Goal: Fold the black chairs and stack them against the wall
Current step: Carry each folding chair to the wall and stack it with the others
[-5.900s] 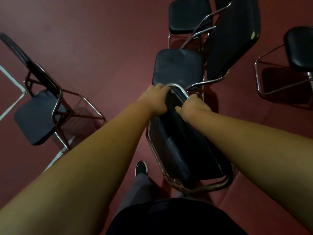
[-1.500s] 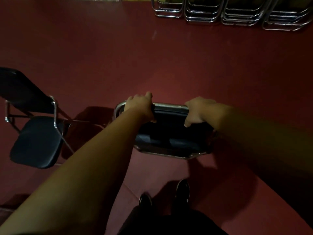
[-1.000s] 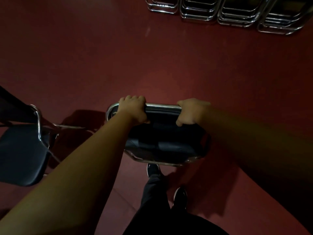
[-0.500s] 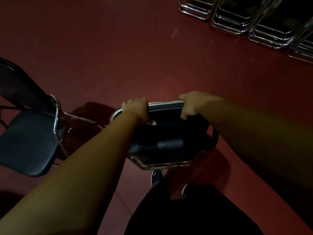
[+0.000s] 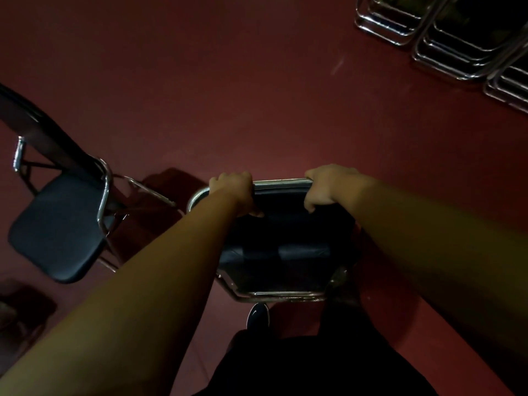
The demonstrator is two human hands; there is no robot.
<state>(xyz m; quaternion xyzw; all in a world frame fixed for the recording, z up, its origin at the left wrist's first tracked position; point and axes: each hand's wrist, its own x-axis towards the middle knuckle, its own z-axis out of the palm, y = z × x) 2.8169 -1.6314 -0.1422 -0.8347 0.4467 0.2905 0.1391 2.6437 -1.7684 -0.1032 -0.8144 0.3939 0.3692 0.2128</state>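
folded chair (image 5: pixel 274 247), black padding, chrome frame

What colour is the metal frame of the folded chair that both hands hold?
Shiny silver. The frame shows best in the head view.

The folded black chair (image 5: pixel 274 252) has a polished chrome metal tube frame and smooth, faintly glossy padding, as has the open black chair (image 5: pixel 57 230). The dark red floor (image 5: pixel 228 95) is smooth, semi-matt.

Your left hand (image 5: pixel 233 192) and right hand (image 5: pixel 325 187) grip the folded black chrome-framed chair (image 5: pixel 281 244). An open black chair (image 5: pixel 57 227) stands left; folded chairs (image 5: pixel 463 41) are stacked far right.
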